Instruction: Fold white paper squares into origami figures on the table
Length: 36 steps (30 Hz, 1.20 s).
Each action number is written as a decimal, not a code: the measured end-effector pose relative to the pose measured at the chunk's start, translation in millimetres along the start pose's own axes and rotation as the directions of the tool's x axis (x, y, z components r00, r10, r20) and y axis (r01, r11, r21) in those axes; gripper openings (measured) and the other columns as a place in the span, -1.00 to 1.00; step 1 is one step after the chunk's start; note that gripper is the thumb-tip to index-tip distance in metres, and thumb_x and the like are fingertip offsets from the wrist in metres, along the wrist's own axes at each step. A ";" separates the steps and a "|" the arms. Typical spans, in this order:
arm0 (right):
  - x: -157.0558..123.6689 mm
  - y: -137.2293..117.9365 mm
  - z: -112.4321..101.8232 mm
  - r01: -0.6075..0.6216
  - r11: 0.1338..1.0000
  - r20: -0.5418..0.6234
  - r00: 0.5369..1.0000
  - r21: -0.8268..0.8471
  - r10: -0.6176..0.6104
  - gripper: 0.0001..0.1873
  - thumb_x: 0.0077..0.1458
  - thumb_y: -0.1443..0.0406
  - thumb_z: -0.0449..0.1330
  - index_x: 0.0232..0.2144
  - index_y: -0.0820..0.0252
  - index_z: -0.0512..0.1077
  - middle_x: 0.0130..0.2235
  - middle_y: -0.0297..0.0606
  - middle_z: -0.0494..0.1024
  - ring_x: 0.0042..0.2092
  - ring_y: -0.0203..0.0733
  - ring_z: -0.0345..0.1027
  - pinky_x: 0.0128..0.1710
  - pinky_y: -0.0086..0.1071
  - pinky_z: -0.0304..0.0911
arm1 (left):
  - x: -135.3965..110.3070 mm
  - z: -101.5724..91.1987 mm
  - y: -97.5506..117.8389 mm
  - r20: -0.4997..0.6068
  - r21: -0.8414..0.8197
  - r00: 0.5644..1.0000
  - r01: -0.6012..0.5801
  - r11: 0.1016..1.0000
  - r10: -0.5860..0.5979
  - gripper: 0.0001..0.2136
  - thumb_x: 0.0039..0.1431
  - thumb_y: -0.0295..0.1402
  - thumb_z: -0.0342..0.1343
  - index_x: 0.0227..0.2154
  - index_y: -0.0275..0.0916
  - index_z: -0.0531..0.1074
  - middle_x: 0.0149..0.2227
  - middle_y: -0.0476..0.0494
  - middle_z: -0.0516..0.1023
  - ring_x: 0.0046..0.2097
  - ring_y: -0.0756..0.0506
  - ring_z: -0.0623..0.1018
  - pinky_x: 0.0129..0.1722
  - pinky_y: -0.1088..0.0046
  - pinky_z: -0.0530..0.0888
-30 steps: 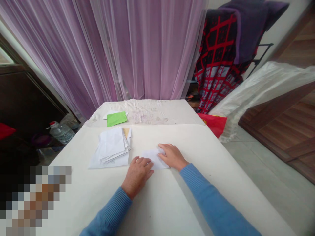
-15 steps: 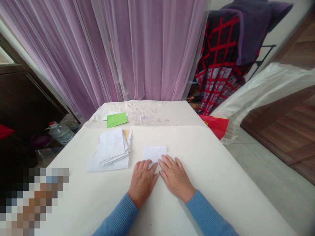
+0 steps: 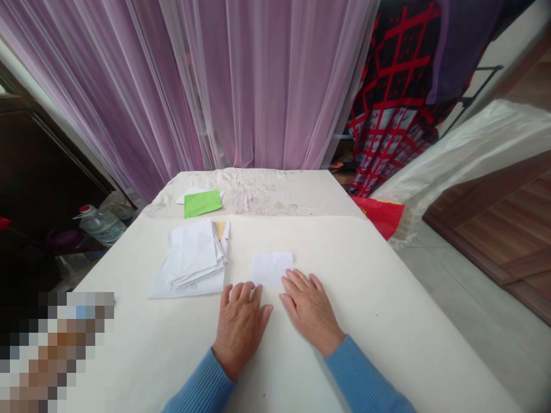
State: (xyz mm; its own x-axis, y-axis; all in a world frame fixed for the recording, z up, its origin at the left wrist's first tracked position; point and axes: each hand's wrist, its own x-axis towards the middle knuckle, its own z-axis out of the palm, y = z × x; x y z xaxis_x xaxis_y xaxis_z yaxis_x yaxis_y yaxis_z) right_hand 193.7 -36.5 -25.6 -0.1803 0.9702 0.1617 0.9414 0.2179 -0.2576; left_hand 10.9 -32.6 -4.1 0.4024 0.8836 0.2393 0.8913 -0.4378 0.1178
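Note:
A small white rectangle of folded paper (image 3: 271, 268) lies flat on the white-covered table, just beyond my hands. My right hand (image 3: 310, 310) rests with fingers stretched out, its fingertips at the paper's lower right corner. Palm down, my left hand (image 3: 243, 321) sits near the paper's lower left corner, fingers apart and slightly bent, holding nothing. Left of the paper is a loose stack of white paper sheets (image 3: 193, 249) on a larger white sheet, with a tan piece (image 3: 220, 229) showing at its edge.
A green piece of paper (image 3: 202, 203) lies over a white one at the far left of the table (image 3: 331, 246). Lilac curtains (image 3: 267, 86) hang behind. A red bag (image 3: 381, 217) is beside the right edge; a water jug (image 3: 101, 223) stands on the left.
My left hand has drawn back left, away from the right hand, uncovering more of the paper. The right hand has shifted slightly right. The view has tilted a little.

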 end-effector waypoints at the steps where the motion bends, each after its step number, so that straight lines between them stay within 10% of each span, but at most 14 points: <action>1: 0.0 0.5 0.0 -0.004 1.000 -0.004 1.000 0.002 0.004 -0.59 0.30 0.20 -0.06 0.11 0.11 0.36 0.23 -0.17 0.32 0.26 -0.04 0.11 0.24 -0.02 -0.08 | -0.7 -1.6 -0.3 0.008 0.006 1.000 0.008 1.000 -0.008 -0.71 0.24 -0.22 0.05 -0.05 -0.20 0.45 -0.10 -0.17 0.49 -0.05 -0.20 0.44 0.09 0.05 0.27; 11: -3.2 -17.1 1.8 0.212 0.975 0.042 0.976 0.063 -0.215 -0.54 0.32 0.07 -0.10 0.20 -0.03 0.25 0.30 -0.22 0.20 0.32 -0.06 -0.04 0.30 0.05 -0.30 | 0.4 -4.5 -2.6 -0.023 0.009 1.000 0.013 1.000 -0.012 -0.79 0.21 -0.35 0.07 -0.11 -0.20 0.46 -0.12 -0.15 0.52 -0.08 -0.18 0.47 0.06 0.09 0.28; 31: -0.7 -3.9 -1.4 0.017 0.999 -0.224 0.975 0.035 -0.009 -0.79 0.23 0.30 0.07 -0.37 0.07 0.51 -0.11 -0.30 0.60 -0.05 -0.17 0.38 0.21 -0.14 -0.16 | 1.8 -6.9 -16.3 -0.055 0.049 0.997 0.061 0.997 -0.058 -0.79 0.26 -0.35 0.00 -0.14 -0.19 0.50 -0.10 -0.15 0.59 -0.10 -0.17 0.55 0.01 0.10 0.33; 36: -1.2 -3.5 -1.6 0.025 0.999 -0.222 0.975 0.034 -0.017 -0.81 0.20 0.31 0.09 -0.35 0.08 0.51 -0.13 -0.27 0.60 -0.07 -0.17 0.38 0.18 -0.16 -0.12 | 16.3 15.5 -3.7 -0.064 0.032 0.984 -0.166 0.986 0.168 -0.65 0.31 -0.24 -0.06 0.09 -0.18 0.37 0.17 -0.12 0.43 0.19 -0.20 0.38 0.19 0.09 0.22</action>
State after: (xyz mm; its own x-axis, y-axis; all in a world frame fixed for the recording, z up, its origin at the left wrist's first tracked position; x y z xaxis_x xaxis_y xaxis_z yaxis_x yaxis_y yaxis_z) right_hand 191.0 -38.6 -23.3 -0.1284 0.9187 0.3735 0.9264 0.2456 -0.2856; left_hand 17.4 -14.0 -15.6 0.5320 0.7850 0.3172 0.8183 -0.5730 0.0456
